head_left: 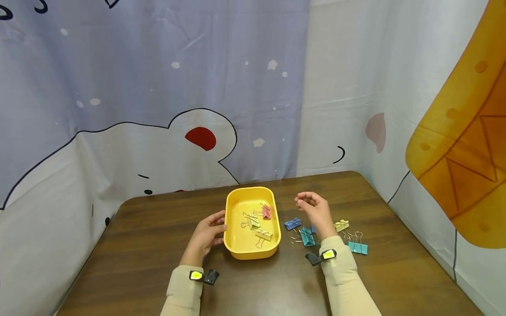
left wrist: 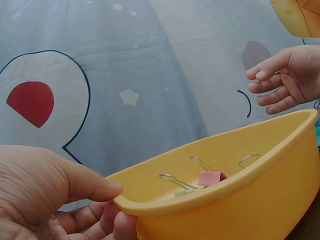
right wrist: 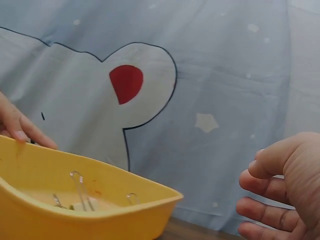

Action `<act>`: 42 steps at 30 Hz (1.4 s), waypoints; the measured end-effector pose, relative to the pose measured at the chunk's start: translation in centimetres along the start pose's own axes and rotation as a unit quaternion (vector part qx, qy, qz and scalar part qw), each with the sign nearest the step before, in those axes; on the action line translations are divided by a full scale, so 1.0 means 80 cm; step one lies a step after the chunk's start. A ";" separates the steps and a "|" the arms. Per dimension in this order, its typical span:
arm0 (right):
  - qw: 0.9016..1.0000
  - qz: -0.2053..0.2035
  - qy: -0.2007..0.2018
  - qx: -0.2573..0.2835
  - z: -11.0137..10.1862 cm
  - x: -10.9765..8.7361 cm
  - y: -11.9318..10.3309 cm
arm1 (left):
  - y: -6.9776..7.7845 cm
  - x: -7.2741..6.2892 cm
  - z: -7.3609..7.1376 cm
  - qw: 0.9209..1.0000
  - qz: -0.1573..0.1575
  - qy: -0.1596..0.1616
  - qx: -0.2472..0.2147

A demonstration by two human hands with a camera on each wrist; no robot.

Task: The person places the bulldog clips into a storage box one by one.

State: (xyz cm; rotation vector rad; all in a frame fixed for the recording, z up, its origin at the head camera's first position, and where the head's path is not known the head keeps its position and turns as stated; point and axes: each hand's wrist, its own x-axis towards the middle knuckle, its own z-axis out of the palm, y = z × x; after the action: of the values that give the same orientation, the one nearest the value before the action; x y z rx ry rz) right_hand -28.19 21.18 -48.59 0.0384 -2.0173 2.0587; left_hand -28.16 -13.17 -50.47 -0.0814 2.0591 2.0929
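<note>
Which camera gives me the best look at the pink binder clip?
The head view, which looks down on the pink binder clip in the yellow tray: body and wire handles show. The left wrist view catches its body over the rim; in the right wrist view, no pink body shows.

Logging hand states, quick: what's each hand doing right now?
Left hand: closed, holding the tray by its rim.
Right hand: open, fingers loosely bent, holding nothing.
</note>
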 end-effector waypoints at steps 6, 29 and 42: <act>1.000 -0.019 0.011 -0.013 -0.029 0.003 -0.002 | 0.000 -0.001 0.000 1.000 -0.001 0.005 0.001; 0.992 -0.039 0.030 -0.115 -0.142 -0.016 -0.001 | -0.003 0.005 0.000 1.000 0.004 -0.002 -0.002; 0.983 -0.057 -0.047 -0.169 -0.199 -0.032 0.031 | -0.001 0.002 0.000 1.000 0.002 0.002 0.002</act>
State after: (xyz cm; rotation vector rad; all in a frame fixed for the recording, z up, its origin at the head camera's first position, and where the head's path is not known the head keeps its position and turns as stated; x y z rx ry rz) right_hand -23.71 36.42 -52.13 0.1842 -2.3356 1.6523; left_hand -28.26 -13.15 -50.57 -0.0806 2.0680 2.0933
